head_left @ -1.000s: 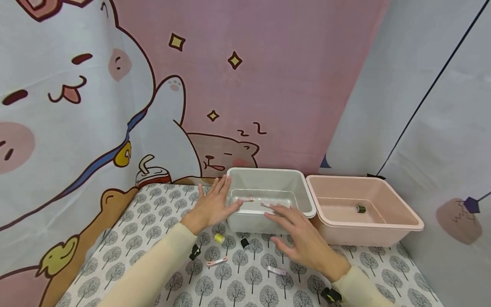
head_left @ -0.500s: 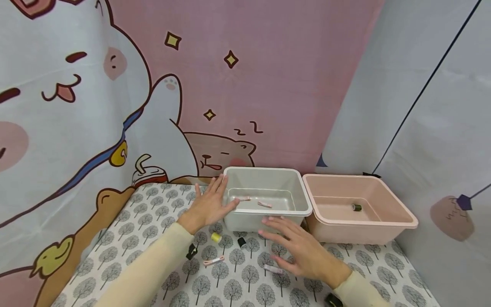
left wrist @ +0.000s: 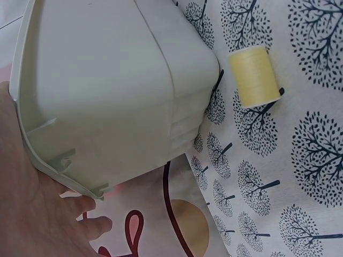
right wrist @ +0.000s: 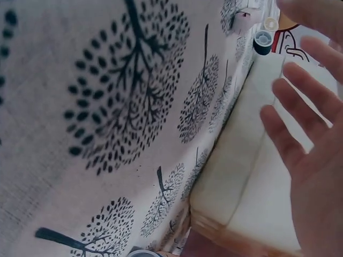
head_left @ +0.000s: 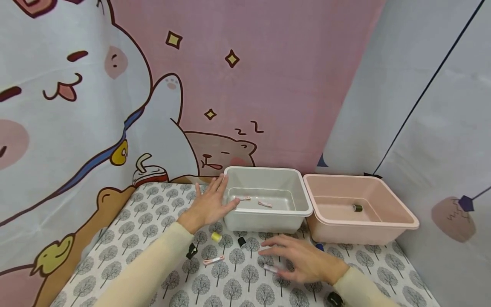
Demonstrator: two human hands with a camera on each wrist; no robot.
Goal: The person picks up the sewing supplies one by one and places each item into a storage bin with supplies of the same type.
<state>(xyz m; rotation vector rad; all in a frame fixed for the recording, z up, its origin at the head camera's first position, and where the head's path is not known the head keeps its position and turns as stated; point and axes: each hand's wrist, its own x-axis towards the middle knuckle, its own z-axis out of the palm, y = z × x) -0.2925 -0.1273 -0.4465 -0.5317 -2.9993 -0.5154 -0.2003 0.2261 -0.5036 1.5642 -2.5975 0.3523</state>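
My left hand [head_left: 209, 209] rests at the left rim of the grey-white bin [head_left: 268, 219], fingers spread and thumb over the edge. In the left wrist view the rim lies against the palm, and a yellow thread spool [left wrist: 254, 76] lies beside the bin. My right hand [head_left: 307, 258] hovers over the table in front of the bin, fingers spread and holding nothing. Under its thumb is a narrow pale pinkish item [head_left: 270, 268], partly covered. A black thread spool [head_left: 241, 242] lies left of the right hand; a blue spool [head_left: 319, 246] shows behind it.
A pink bin [head_left: 364, 232] stands right of the grey-white one, with a dark green spool [head_left: 357, 208] inside. Two small pinkish strips, one of them a slim piece [head_left: 265, 204], lie in the grey-white bin. Another pinkish strip [head_left: 213, 260] lies on the tree-patterned cloth [head_left: 234, 292].
My right hand has drawn back from over the grey-white bin's front rim, down toward the table. A pinkish strip now lies free in that bin. My left hand stays at the rim.
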